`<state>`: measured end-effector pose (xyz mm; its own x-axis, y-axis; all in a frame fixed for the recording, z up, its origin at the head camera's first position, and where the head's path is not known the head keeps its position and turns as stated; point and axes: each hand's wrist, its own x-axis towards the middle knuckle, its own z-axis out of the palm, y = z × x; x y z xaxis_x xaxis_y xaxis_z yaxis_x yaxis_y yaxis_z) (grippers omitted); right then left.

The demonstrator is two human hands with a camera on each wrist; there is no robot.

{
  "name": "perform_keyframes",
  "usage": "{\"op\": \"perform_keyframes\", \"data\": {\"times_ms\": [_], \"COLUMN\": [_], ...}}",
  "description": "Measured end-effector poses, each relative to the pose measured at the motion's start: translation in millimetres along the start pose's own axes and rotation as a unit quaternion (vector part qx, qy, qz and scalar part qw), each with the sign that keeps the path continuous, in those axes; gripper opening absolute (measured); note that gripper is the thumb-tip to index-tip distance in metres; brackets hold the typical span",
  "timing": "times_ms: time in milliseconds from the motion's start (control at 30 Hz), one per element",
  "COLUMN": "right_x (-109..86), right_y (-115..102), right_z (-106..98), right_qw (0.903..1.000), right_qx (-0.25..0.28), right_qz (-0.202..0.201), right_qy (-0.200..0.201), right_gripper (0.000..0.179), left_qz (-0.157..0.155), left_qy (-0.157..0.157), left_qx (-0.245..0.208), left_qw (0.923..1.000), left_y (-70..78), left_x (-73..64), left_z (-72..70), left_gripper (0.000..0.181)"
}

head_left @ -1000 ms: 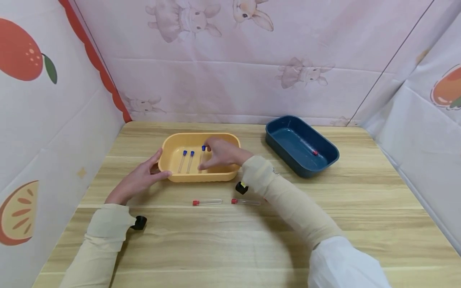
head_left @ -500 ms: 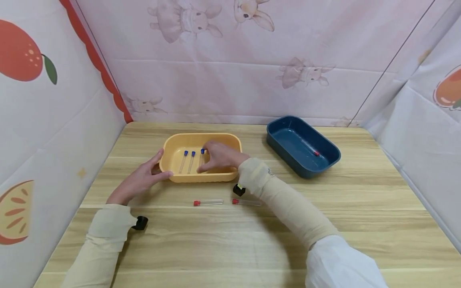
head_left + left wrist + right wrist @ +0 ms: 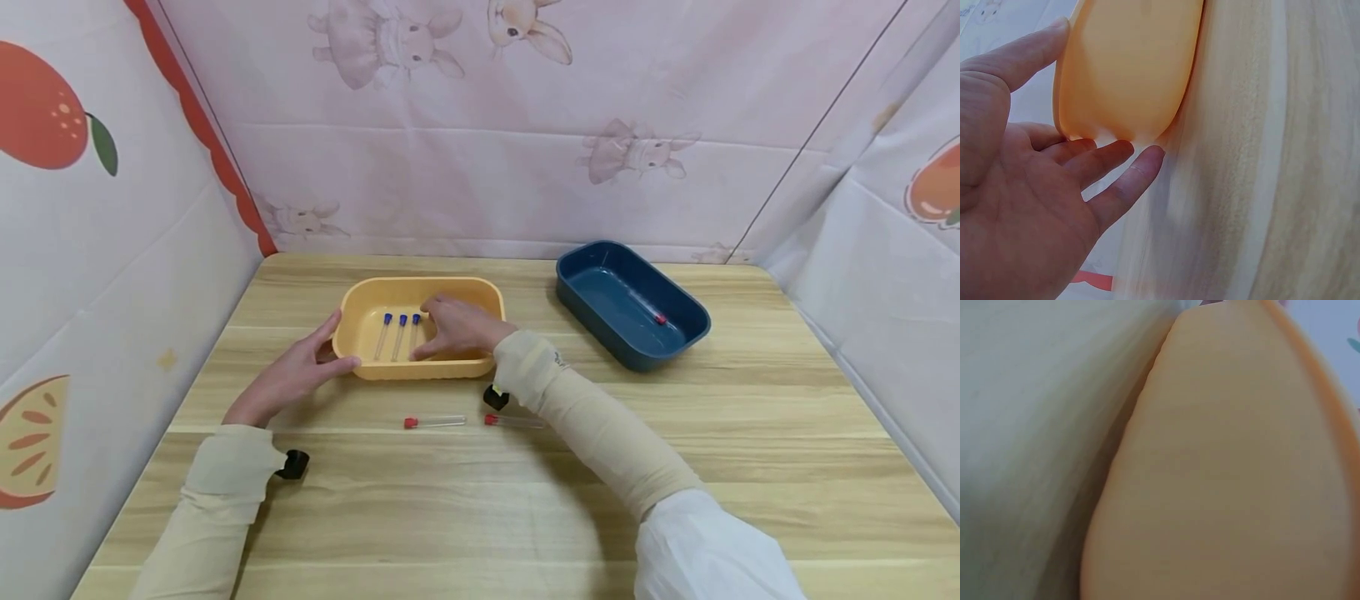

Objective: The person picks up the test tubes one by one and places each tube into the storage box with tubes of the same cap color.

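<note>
A yellow plastic basin point(image 3: 420, 372) stands toward the back left of the table. At its left end my left hand point(image 3: 296, 375) holds the corner, thumb on the front rim and fingertips against the end wall point(image 3: 1122, 75). Inside lie three blue-capped test tubes, left point(image 3: 382, 337), middle point(image 3: 399, 337) and right point(image 3: 414, 333), side by side. My right hand point(image 3: 461, 327) reaches into the basin with thumb and fingers spread, just right of the rightmost tube. Whether the thumb touches that tube's end is unclear. In the right wrist view the basin's outer wall point(image 3: 1222, 456) hides nearly all of the hand.
At the back right is a dark blue basin point(image 3: 600, 321) with one red-capped test tube point(image 3: 649, 308) inside. Two more red-capped test tubes, left point(image 3: 437, 422) and right point(image 3: 514, 422), lie before the yellow basin. Fabric walls point(image 3: 450, 183) enclose the table point(image 3: 420, 508).
The rightmost blue-capped test tube has come down and shifted left beside the other two. My right hand has lowered slightly, and its fingers have come off the cap. The left hand stays put.
</note>
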<state>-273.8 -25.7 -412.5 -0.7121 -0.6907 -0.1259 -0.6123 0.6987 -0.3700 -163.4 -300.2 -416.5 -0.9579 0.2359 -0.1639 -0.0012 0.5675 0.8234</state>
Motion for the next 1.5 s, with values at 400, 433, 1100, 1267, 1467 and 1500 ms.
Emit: {"op": "perform_keyframes", "data": {"times_ms": [400, 433, 1100, 1267, 1467, 1500], "right_x": [-9.7, -11.3, -69.7, -86.4, -104.7, -107.8], "right_y": [0, 0, 10, 17, 25, 26], "right_z": [-8, -10, -40, -47, -53, -54], "right_qw": [0.9993, 0.9989, 0.9818, 0.9752, 0.9722, 0.9723], "right_qx": [0.029, 0.035, 0.103, 0.122, 0.136, 0.134], "right_qz": [-0.02, -0.026, -0.042, -0.046, -0.039, -0.036], "right_qy": [0.013, 0.02, 0.154, 0.179, 0.186, 0.188], "right_gripper": [0.072, 0.07, 0.055, 0.051, 0.049, 0.049], "left_qz": [0.002, 0.002, -0.004, -0.003, -0.004, -0.004], "left_qy": [-0.004, -0.004, -0.002, -0.002, -0.001, -0.002], "left_qx": [0.003, 0.003, 0.008, 0.004, 0.009, 0.01], "left_qw": [1.0, 1.0, 1.0, 1.0, 0.9999, 0.9999], "left_y": [2.9, 3.2, 2.7, 1.5, 1.3, 1.5], "left_x": [0.6, 0.6, 1.0, 1.1, 1.5, 1.6], "left_z": [-0.9, -1.1, -1.6, -1.6, -1.5, -1.4], "left_gripper": [0.1, 0.1, 0.1, 0.099, 0.099, 0.099]}}
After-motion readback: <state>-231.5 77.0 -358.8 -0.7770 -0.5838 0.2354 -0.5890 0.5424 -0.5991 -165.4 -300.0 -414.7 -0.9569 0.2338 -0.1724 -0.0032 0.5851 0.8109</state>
